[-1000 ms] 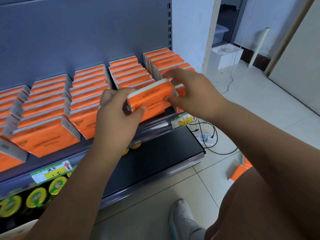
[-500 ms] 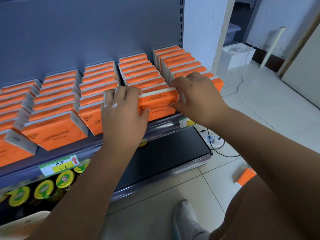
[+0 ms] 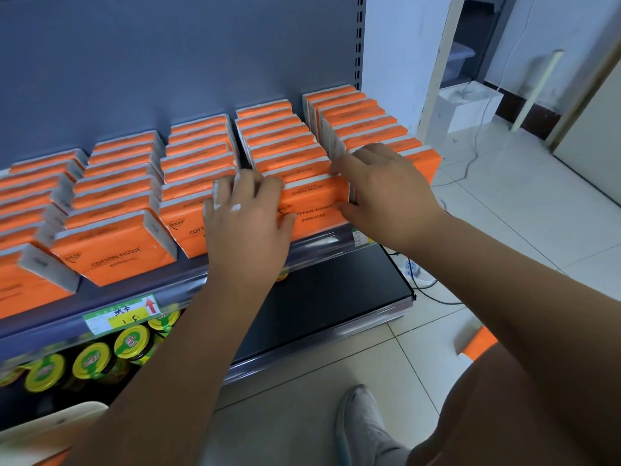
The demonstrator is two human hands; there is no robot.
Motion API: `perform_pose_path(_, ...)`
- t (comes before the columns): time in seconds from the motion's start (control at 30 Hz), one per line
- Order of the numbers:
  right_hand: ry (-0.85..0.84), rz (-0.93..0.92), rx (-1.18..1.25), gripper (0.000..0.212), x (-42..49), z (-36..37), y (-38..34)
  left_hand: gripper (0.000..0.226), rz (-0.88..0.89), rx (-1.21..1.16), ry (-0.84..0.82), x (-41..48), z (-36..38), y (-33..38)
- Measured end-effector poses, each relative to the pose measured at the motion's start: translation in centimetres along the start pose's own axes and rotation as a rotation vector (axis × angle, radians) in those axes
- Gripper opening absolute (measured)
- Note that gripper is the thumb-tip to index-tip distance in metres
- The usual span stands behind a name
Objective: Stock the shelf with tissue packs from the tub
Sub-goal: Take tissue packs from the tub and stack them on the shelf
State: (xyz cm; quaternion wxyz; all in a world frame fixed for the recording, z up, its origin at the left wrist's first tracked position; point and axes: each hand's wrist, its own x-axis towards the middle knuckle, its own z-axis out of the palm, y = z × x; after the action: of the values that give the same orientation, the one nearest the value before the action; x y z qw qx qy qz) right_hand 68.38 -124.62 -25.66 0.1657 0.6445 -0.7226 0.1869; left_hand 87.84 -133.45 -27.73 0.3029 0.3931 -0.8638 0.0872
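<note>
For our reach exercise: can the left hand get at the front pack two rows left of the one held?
Probably yes: that front pack sits uncovered at the shelf's open edge, close beside the left hand.

Tissue packs (image 3: 114,250) on shelf (image 3: 50,317), jars (image 3: 131,341) below.

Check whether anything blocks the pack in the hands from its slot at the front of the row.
Nothing visible does. The left hand and right hand both grip the pack, one at each end. It sits at the shelf front, against the pack behind, with the neighbouring rows close on both sides.
</note>
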Motion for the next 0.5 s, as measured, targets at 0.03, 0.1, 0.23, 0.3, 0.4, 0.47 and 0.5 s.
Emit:
perform_pose_path(0.03,0.001,-0.007,-0.004,0.039,0.0,0.0,-0.1,0.038,0.002,0.008,0.002,-0.1,0.0,0.0)
perform_pose_path(0.1,0.005,-0.005,0.005,0.038,0.0,0.0,-0.3,0.037,0.016,0.019,0.007,-0.3,0.0,-0.1)
perform_pose_path(0.23,0.065,-0.003,0.072,0.043,-0.2,0.2,-1.1,0.043,0.015,-0.014,0.003,-1.0,-0.6,0.3)
perform_pose_path(0.3,0.110,-0.034,0.099,0.047,-0.3,0.3,-1.9,0.049,-0.003,-0.052,-0.006,-1.4,-1.1,0.4)
perform_pose_path(0.4,0.129,-0.069,0.157,0.053,-0.6,0.3,-3.7,0.056,-0.009,-0.023,-0.017,-2.1,-1.7,0.2)
perform_pose_path(0.47,0.103,-0.068,0.202,0.057,-0.8,0.4,-5.2,0.057,-0.041,0.020,-0.034,-2.9,-2.1,-0.3)
perform_pose_path(0.5,0.089,-0.068,0.231,0.058,-0.9,0.4,-5.9,0.057,-0.059,0.040,-0.040,-3.3,-2.4,-0.7)
